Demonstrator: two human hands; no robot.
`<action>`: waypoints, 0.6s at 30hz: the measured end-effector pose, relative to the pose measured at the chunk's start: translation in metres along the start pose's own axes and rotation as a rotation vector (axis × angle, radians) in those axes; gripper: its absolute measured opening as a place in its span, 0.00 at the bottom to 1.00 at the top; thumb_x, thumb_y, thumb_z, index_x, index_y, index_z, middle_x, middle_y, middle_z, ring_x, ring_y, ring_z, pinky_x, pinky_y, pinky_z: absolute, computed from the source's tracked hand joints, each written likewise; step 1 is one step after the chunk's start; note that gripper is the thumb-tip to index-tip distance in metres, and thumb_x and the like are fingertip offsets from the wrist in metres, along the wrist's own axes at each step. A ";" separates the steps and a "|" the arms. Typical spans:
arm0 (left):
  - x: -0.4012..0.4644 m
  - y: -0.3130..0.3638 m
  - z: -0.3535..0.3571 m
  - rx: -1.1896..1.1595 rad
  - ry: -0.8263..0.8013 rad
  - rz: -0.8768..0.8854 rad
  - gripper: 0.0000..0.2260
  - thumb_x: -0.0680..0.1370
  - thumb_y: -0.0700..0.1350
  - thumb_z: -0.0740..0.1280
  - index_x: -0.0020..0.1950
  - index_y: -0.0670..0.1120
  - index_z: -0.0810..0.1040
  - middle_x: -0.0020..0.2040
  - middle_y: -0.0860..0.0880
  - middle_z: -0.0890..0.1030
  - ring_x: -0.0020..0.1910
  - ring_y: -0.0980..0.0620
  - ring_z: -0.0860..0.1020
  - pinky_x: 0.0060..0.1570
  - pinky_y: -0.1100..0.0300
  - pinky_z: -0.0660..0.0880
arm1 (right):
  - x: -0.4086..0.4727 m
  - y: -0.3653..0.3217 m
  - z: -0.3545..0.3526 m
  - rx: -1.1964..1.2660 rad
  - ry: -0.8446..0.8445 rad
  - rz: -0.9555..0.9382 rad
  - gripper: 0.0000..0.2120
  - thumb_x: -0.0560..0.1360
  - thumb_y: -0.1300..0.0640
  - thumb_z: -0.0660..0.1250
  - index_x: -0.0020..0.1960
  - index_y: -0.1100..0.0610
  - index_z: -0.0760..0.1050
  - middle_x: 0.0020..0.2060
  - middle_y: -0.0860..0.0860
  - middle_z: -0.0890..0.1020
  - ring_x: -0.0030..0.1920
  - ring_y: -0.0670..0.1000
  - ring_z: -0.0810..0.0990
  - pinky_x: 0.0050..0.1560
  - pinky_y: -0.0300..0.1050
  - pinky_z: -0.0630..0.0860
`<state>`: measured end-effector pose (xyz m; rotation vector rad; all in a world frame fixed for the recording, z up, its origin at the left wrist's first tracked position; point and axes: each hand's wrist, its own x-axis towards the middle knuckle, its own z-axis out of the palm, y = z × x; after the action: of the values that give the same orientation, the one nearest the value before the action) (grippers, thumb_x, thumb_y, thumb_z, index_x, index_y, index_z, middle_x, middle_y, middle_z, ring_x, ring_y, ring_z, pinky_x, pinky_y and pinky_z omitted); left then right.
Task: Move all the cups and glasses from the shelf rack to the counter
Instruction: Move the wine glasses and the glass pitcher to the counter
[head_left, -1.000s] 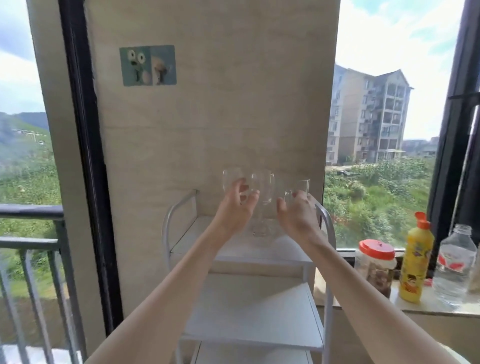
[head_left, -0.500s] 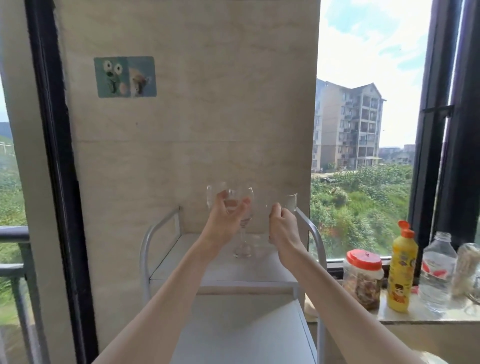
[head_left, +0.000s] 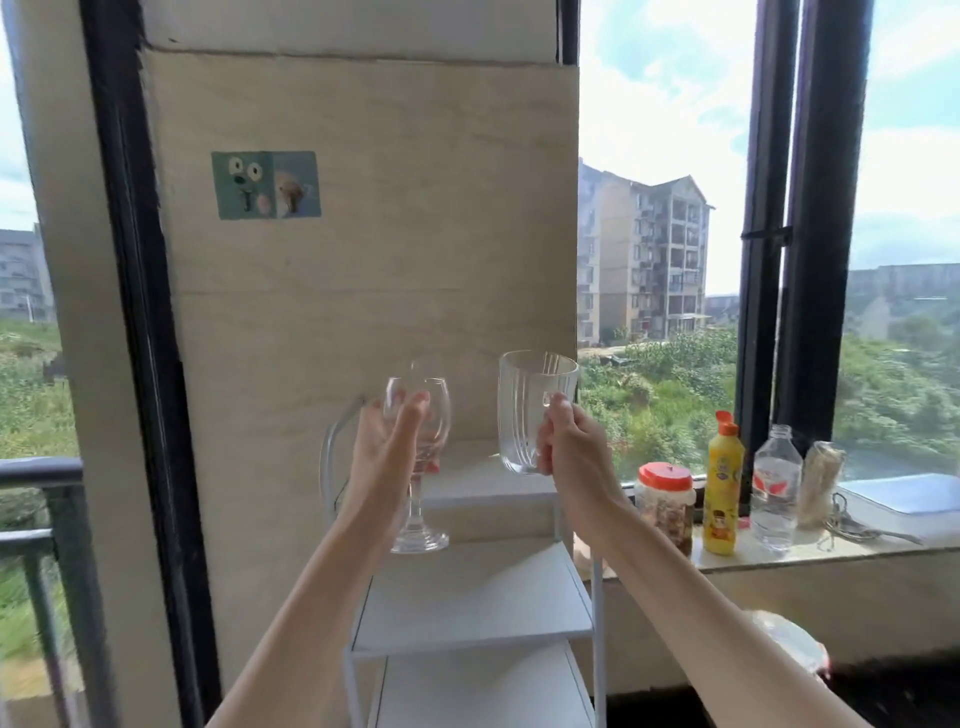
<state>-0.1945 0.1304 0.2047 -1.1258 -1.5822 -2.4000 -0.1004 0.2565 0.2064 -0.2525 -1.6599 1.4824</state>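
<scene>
My left hand (head_left: 387, 447) is wrapped around the bowl of a clear stemmed wine glass (head_left: 420, 535), which hangs in the air above the white shelf rack (head_left: 472, 613). My right hand (head_left: 569, 449) grips the handle of a clear ribbed glass mug (head_left: 522, 410), held upright over the rack's top shelf. Both glasses are off the shelves. No other cup or glass shows on the rack's shelves. To the right runs the stone counter ledge (head_left: 810, 551) under the window.
On the ledge stand a red-lidded jar (head_left: 666, 506), a yellow squeeze bottle (head_left: 722, 483), a clear water bottle (head_left: 776, 486), a slim jar (head_left: 823, 488), keys and a white box (head_left: 904, 506). A beige wall panel is behind the rack; a balcony railing (head_left: 36, 467) is left.
Both hands have lifted the wine glass and the mug up off the rack's top shelf. The view has tilted and turned right, showing more of the ledge.
</scene>
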 end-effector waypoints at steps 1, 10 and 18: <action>-0.010 0.004 0.003 -0.007 -0.034 0.003 0.12 0.68 0.55 0.65 0.44 0.48 0.76 0.35 0.46 0.73 0.32 0.48 0.72 0.26 0.62 0.70 | -0.012 -0.007 -0.008 0.018 -0.004 -0.003 0.17 0.80 0.54 0.51 0.32 0.54 0.61 0.27 0.51 0.63 0.28 0.49 0.60 0.31 0.45 0.58; -0.096 0.039 0.092 -0.049 -0.295 -0.060 0.50 0.49 0.74 0.70 0.60 0.42 0.70 0.51 0.42 0.78 0.36 0.56 0.78 0.32 0.67 0.75 | -0.112 -0.059 -0.124 0.065 0.162 0.037 0.17 0.79 0.58 0.53 0.32 0.53 0.64 0.18 0.43 0.66 0.25 0.46 0.63 0.28 0.41 0.59; -0.201 0.070 0.241 -0.153 -0.602 -0.134 0.40 0.62 0.64 0.69 0.66 0.41 0.66 0.55 0.42 0.78 0.37 0.61 0.81 0.34 0.67 0.77 | -0.216 -0.108 -0.292 -0.048 0.462 0.044 0.15 0.77 0.59 0.54 0.31 0.53 0.62 0.16 0.45 0.65 0.23 0.45 0.63 0.28 0.40 0.60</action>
<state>0.1116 0.2277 0.1905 -1.9769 -1.6709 -2.4340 0.2751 0.2924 0.1763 -0.6125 -1.3219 1.2961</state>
